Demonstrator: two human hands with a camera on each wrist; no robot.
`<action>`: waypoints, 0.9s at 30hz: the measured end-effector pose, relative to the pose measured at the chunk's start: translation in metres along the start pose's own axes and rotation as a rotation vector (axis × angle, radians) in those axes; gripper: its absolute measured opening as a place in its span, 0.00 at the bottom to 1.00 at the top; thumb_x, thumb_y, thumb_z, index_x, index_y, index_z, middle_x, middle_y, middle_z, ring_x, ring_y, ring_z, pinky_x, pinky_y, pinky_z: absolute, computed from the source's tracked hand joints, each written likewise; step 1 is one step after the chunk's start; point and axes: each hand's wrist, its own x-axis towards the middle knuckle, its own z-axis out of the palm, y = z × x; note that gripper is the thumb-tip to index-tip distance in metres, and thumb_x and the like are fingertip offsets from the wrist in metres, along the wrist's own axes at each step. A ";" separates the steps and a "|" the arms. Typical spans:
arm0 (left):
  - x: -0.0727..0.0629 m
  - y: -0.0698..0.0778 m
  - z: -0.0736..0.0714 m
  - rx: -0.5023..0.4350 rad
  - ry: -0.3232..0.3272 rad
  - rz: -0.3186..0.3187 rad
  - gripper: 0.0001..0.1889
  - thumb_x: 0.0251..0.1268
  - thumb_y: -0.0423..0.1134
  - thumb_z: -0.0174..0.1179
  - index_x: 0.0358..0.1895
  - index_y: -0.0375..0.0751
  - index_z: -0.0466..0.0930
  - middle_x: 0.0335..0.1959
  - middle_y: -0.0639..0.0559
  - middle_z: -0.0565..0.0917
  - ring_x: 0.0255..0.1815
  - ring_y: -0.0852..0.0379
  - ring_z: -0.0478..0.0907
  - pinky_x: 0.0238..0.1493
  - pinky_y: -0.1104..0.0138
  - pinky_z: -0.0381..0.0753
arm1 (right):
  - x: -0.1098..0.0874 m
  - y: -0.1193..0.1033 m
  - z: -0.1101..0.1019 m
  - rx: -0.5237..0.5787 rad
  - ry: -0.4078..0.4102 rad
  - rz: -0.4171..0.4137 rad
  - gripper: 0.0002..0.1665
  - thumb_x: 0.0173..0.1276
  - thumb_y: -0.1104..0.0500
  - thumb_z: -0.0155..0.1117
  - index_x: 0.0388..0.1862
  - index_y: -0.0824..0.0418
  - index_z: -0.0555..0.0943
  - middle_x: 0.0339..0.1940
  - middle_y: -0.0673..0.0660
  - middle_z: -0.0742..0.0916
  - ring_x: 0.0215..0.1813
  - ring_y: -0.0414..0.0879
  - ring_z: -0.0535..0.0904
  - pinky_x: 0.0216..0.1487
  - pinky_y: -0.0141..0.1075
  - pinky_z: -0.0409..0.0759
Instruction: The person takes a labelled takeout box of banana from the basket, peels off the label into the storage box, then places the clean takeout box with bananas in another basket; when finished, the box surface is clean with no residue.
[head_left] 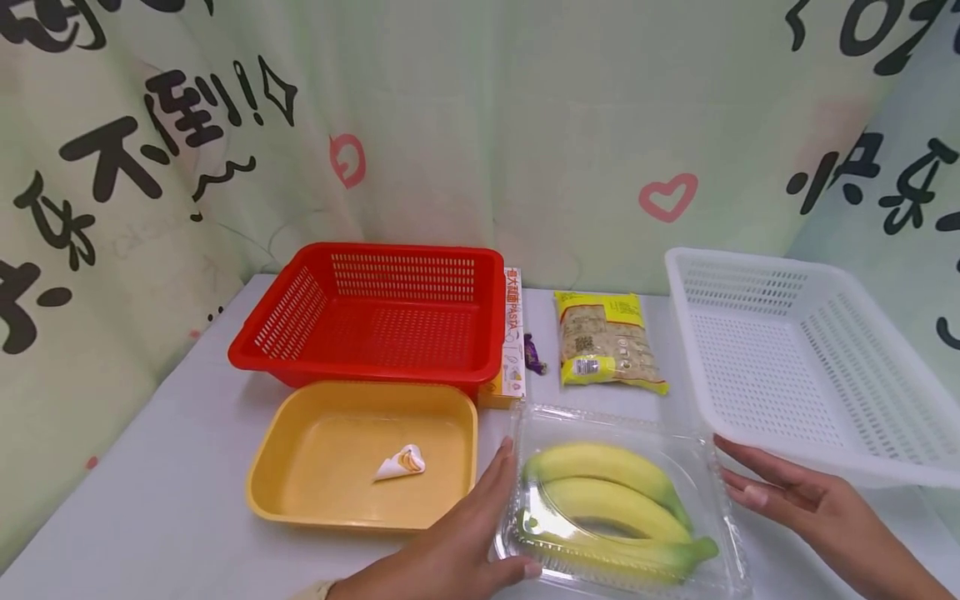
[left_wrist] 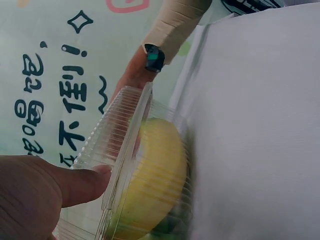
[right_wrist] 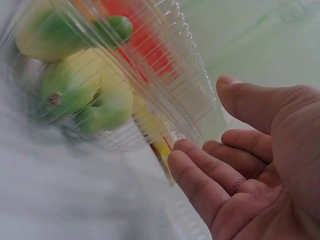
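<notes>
A clear plastic clamshell box with yellow bananas inside lies at the front of the table, its lid down over them. My left hand lies along the box's left side, fingers stretched toward the back corner and thumb at the front corner. In the left wrist view that thumb touches the rim of the box. On the opposite side, my right hand has its fingers extended, fingertips right at the box's right edge. The right wrist view shows its palm holding nothing.
Behind the left hand stand a yellow tray with a small cone-shaped wrapped item and a red basket. A pasta box, a purple-wrapped piece and a yellow-edged bag lie further back. A white basket stands right.
</notes>
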 end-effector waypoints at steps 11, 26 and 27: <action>0.001 -0.007 0.014 -0.120 0.060 -0.038 0.61 0.57 0.59 0.67 0.78 0.48 0.24 0.78 0.55 0.26 0.77 0.52 0.29 0.73 0.49 0.49 | 0.013 0.033 0.012 0.645 -0.556 -0.186 0.51 0.76 0.69 0.50 0.78 0.51 0.28 0.78 0.35 0.51 0.73 0.37 0.57 0.65 0.32 0.68; 0.000 -0.004 0.021 -0.125 0.173 -0.004 0.59 0.58 0.55 0.68 0.78 0.45 0.30 0.79 0.55 0.32 0.78 0.52 0.32 0.73 0.47 0.45 | 0.002 0.019 0.018 0.393 -0.517 -0.065 0.64 0.69 0.61 0.63 0.75 0.37 0.22 0.76 0.31 0.38 0.72 0.29 0.53 0.62 0.26 0.67; -0.001 -0.004 0.020 -0.134 0.181 -0.003 0.59 0.58 0.55 0.68 0.79 0.46 0.30 0.79 0.56 0.33 0.78 0.52 0.32 0.73 0.48 0.45 | 0.002 0.015 0.019 0.378 -0.501 -0.067 0.64 0.69 0.60 0.64 0.76 0.37 0.23 0.77 0.32 0.39 0.72 0.30 0.53 0.62 0.26 0.67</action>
